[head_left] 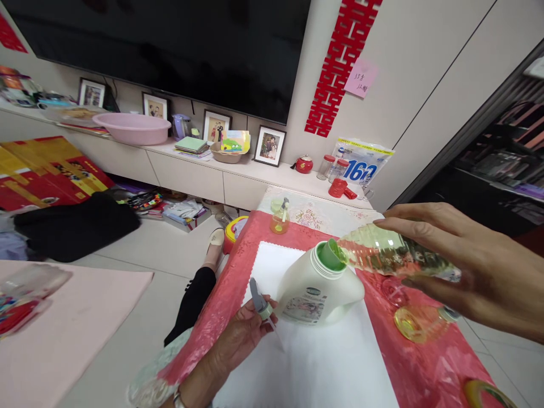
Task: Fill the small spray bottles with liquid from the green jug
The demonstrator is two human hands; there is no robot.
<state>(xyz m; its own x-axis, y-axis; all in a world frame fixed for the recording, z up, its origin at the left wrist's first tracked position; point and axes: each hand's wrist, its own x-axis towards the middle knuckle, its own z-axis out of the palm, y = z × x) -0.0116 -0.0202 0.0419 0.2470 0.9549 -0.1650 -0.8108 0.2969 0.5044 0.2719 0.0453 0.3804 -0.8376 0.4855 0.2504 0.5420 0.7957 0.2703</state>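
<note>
While the right hand (463, 272) clasps a tilted clear bottle (391, 255) at the white jug (318, 289), the left hand (242, 334) pinches a pump nozzle (260, 300).

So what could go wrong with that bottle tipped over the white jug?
The clear bottle in the right hand lies tipped, mouth at the green funnel in the white jug. Yellow liquid might miss and spill onto the red cloth. The left hand holds a pump head, not the jug, so it could wobble.

A table under a red plastic cloth (238, 272) is carrying a white paper sheet (323, 362), a white plastic jug (314, 292) and a small yellow spray bottle (280, 220).
</note>
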